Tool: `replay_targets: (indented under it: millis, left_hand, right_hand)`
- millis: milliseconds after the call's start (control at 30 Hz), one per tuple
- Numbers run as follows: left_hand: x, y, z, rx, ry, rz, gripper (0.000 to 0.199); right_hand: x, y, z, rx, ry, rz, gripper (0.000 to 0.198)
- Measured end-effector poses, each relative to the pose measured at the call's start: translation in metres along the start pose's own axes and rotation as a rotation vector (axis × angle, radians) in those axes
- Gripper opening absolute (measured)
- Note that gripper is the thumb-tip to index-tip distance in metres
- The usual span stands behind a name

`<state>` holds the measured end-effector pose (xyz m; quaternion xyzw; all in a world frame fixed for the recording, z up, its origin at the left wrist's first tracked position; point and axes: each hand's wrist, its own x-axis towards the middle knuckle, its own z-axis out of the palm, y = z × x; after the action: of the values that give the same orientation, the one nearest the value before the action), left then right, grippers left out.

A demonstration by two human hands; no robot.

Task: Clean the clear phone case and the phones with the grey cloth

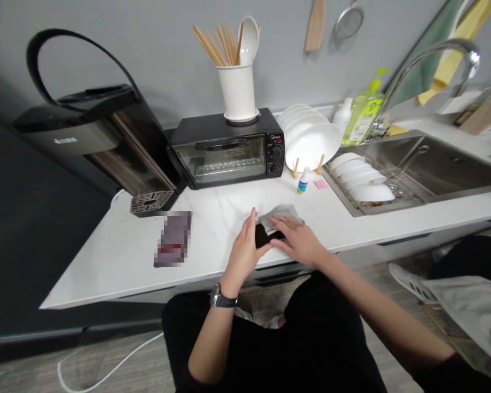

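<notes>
My left hand (245, 243), with a watch on its wrist, grips the left edge of a flat black object (263, 236) at the counter's front edge. Its thumb lies along the near side and its fingers point up and away. On top of the black object, my right hand (300, 240) presses a thin grey cloth (288, 212); the right thumb reaches toward the left one. Part of the object is covered by the cloth and fingers, so its kind is unclear. Beyond the cloth stand a small white-and-blue bottle (303, 183) and a pink packet (321, 184).
A toaster oven (229, 147) carries a white utensil holder (238, 93). Left are a drinks machine (118, 142) and a pixelated dark item (174, 240). Plates (313, 144), a soap bottle (362, 117) and a sink (450, 188) with bowls lie right. Another person's leg shows far right.
</notes>
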<state>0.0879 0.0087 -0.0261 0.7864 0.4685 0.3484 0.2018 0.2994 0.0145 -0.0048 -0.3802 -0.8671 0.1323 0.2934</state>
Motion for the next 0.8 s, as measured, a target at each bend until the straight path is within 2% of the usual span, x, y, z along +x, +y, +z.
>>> replay_targets:
  millis: [67, 100, 200, 333, 433, 533, 633, 733, 800]
  left_hand:
    - [0.000, -0.001, 0.000, -0.003, -0.009, 0.010, 0.104]
    - [0.000, -0.001, 0.000, -0.003, -0.013, 0.017, 0.102]
    - [0.000, 0.001, -0.001, 0.001, -0.008, 0.016, 0.100]
    - [0.003, 0.000, 0.000, -0.037, -0.026, -0.025, 0.104]
    - [0.003, -0.005, -0.001, -0.058, -0.031, -0.012, 0.098]
    - [0.001, -0.007, -0.003, -0.065, -0.043, 0.004, 0.096]
    - [0.000, -0.003, -0.004, -0.059, -0.061, -0.011, 0.101]
    - [0.002, 0.002, -0.002, -0.052, -0.039, -0.044, 0.106]
    - [0.003, 0.004, -0.001, -0.055, -0.040, -0.052, 0.107]
  right_hand:
    - [-0.002, -0.005, 0.001, 0.080, -0.074, -0.102, 0.046]
    - [-0.005, -0.006, 0.002, 0.129, -0.108, -0.125, 0.042]
    - [-0.013, 0.001, -0.001, 0.106, -0.089, -0.055, 0.037]
    - [-0.018, 0.002, 0.004, -0.116, -0.004, 0.035, 0.057]
    - [-0.010, -0.019, 0.022, -0.042, -0.060, -0.054, 0.065]
    - [0.000, -0.028, 0.029, 0.055, -0.094, -0.132, 0.060]
    - [-0.005, -0.008, 0.012, -0.007, -0.044, -0.040, 0.051]
    - [-0.024, 0.013, -0.011, -0.087, 0.011, 0.091, 0.043]
    - [-0.033, 0.011, -0.017, -0.082, -0.009, 0.081, 0.043]
